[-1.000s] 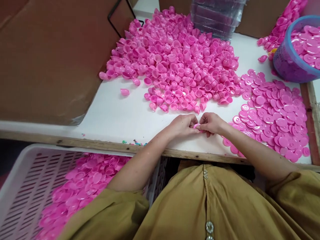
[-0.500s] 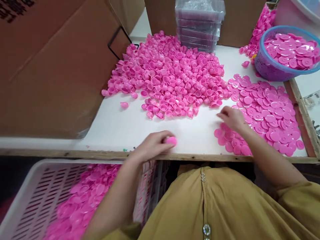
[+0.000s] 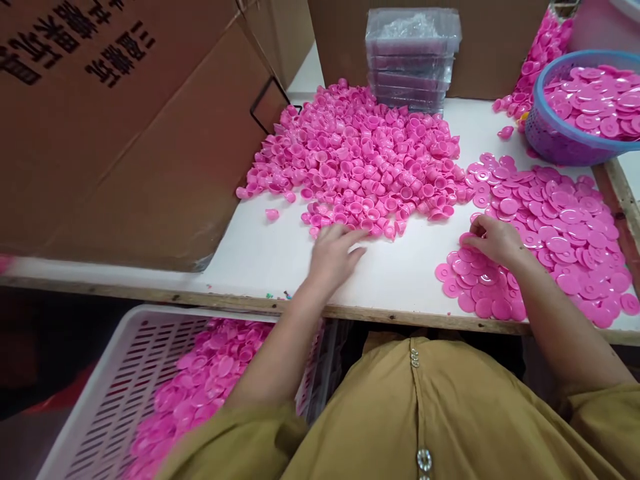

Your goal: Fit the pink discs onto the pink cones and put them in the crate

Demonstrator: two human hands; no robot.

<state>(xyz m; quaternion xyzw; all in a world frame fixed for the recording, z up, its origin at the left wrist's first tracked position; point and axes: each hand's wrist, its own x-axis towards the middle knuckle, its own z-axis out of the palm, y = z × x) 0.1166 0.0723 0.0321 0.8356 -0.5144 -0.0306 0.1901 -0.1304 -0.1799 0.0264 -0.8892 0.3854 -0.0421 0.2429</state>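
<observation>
My left hand (image 3: 333, 257) is at the near edge of a heap of small pink toy cups (image 3: 365, 160), its fingers apart, and I see nothing held in it. Its fingertips overlap the nearest cups, so whether they touch is unclear. On the right, my right hand (image 3: 496, 241) is bent over a spread of flat pink toy saucers (image 3: 555, 233). Between its thumb and fingers it pinches a pink saucer (image 3: 468, 239), partly covered by the fingers.
A white slotted basket (image 3: 135, 347) of pink pieces sits below the table edge at left. A large cardboard box (image 3: 150, 167) borders the left. Stacked clear plastic boxes (image 3: 414, 63) stand behind the cups; a blue basket (image 3: 565, 133) of saucers stands at back right.
My left hand has moved forward to the cups, and the pink piece it held is gone from it. My right hand now pinches a saucer. The view has shifted left.
</observation>
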